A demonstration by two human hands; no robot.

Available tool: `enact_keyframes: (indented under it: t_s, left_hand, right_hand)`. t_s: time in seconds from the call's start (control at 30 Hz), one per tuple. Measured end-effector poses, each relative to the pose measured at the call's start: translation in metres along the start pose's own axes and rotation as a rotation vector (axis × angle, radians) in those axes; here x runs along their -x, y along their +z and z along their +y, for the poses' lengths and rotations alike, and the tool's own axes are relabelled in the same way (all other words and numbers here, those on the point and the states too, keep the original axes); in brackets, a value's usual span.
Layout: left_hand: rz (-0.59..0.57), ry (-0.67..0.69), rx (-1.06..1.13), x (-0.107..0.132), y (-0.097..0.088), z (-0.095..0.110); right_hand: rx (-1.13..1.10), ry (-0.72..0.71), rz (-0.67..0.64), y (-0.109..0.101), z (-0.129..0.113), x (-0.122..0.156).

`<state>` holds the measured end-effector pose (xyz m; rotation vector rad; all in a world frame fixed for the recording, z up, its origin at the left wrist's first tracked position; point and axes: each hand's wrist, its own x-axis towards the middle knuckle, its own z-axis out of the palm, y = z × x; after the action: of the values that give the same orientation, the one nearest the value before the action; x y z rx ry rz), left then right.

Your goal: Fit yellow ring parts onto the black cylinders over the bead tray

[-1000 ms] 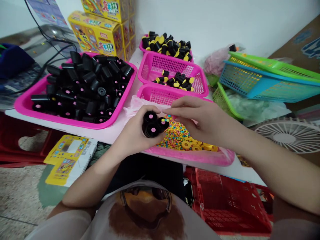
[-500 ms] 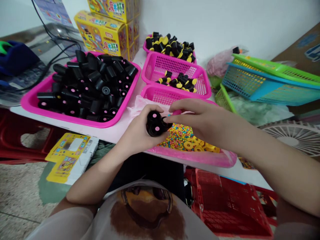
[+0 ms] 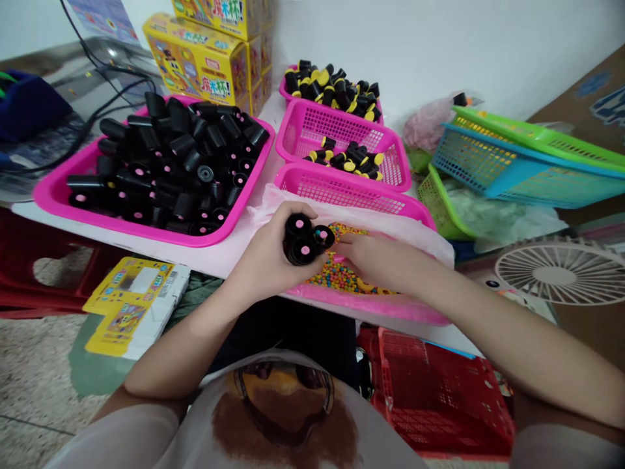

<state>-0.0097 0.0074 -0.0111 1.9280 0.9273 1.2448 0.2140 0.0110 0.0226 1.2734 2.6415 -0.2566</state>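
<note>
My left hand [image 3: 266,257] is wrapped around three black plastic cups [image 3: 299,225], held together with their open ends up. Each shows a pink dot inside, and a few coloured beads show in the rightmost cup. Low over the small multicoloured beads [image 3: 336,277] is my right hand [image 3: 381,260], its fingers bent down. Under its fingertips shows a small pink piece, seemingly a scoop [image 3: 340,259], mostly hidden. The beads lie in a pink tray [image 3: 375,305] lined with thin plastic, with yellow rings [image 3: 364,286] partly behind my right hand.
At left, a pink basket [image 3: 146,234] is heaped with black cups. Pink baskets [image 3: 342,117] behind hold black-and-yellow pieces. Yellow boxes [image 3: 195,62] stack against the wall. Green and blue baskets [image 3: 532,169] and a fan [image 3: 556,273] stand right; a red crate [image 3: 439,391] is below.
My right hand has moved from above the cups down to the beads, taking the pink piece along. The rightmost cup now shows beads. My left hand keeps its hold almost unmoved.
</note>
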Motion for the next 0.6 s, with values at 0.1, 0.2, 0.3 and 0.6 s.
enact_keyframes:
  t_s: [0.1, 0.2, 0.3, 0.6]
  left_hand:
    - [-0.003, 0.000, 0.007, 0.000, -0.001, -0.001]
    - [-0.020, -0.008, 0.030, 0.001, -0.001, -0.001]
    - [-0.016, -0.010, 0.036, 0.001, -0.002, 0.000]
    - [-0.012, -0.005, 0.024, 0.001, -0.002, 0.000]
  right_hand:
    - [-0.008, 0.001, -0.003, 0.020, -0.012, -0.015]
    - [-0.178, -0.035, 0.018, 0.031, -0.020, -0.025]
    - [-0.357, -0.095, 0.077, 0.039, -0.018, -0.032]
    - [-0.565, -0.081, 0.084, 0.039, 0.001, -0.028]
